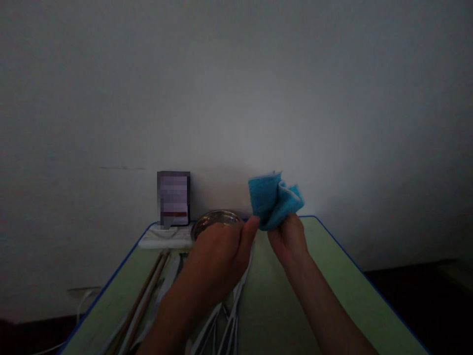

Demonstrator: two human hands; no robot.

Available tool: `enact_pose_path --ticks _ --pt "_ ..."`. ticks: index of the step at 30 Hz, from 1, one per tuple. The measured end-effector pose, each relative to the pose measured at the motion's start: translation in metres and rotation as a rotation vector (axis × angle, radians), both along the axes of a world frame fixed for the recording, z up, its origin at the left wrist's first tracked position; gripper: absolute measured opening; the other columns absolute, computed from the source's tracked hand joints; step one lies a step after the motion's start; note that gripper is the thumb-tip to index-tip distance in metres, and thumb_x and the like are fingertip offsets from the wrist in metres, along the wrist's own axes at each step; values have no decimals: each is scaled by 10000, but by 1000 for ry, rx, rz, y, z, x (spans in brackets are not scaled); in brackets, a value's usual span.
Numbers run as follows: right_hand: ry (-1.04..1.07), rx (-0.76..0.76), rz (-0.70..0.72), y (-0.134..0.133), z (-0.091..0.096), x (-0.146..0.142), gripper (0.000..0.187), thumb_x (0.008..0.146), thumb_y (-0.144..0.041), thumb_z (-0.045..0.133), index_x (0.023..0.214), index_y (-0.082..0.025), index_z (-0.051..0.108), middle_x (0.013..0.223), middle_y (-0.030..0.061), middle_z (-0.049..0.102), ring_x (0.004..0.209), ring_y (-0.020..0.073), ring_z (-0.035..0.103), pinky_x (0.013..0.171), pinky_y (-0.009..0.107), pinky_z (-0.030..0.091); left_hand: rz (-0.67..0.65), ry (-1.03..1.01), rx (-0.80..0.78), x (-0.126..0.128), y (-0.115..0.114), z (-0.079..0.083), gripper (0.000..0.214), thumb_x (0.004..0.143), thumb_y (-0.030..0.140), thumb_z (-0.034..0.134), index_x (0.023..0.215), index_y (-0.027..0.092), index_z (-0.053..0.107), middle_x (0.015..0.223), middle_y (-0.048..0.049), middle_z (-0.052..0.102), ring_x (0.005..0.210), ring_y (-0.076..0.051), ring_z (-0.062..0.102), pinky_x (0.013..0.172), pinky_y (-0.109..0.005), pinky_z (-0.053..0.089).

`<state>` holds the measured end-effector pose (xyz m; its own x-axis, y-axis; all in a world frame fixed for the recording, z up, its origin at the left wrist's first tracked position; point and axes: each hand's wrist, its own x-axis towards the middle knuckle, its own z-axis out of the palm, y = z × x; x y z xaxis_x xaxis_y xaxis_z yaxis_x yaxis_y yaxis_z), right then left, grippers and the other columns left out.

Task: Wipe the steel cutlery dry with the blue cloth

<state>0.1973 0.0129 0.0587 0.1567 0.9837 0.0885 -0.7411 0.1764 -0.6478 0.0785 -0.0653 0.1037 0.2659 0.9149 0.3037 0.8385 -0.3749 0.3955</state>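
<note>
Head view: slim brown sticks [151,291] lie near left, a dark-framed upright screen [174,195] far left. A shiny round metal bowl [216,217] sits far, partly behind the left hand [221,254], its fingers curled, thumb at a folded blue cloth [264,198]; whether it grips, I cannot tell. Raised over the pale green, blue-edged table [332,276], the cloth is pinched from below by the right hand [291,237].

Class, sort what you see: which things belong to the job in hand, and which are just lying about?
In the job:
- cloth
- right hand, holding it
- left hand, close against it; grip unclear

Apparently lying about:
- bowl
- sticks
- screen
- white block
</note>
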Motion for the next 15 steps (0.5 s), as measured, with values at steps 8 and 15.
enact_pose_path --ticks 8,15 --pt "55 -174 178 -11 3 -4 202 711 -250 642 898 -174 632 881 24 715 861 182 652 820 326 523 -5 19 -131 1 12 -16 438 907 482 277 884 194 606 847 -89 680 779 -243 628 647 -316 391" --pt "75 -2 309 -22 24 -2 284 715 -180 489 961 -212 628 910 17 707 927 204 628 857 373 494 39 -130 -146 -10 23 -13 450 917 440 264 650 191 528 650 -25 610 622 -180 574 591 -275 382"
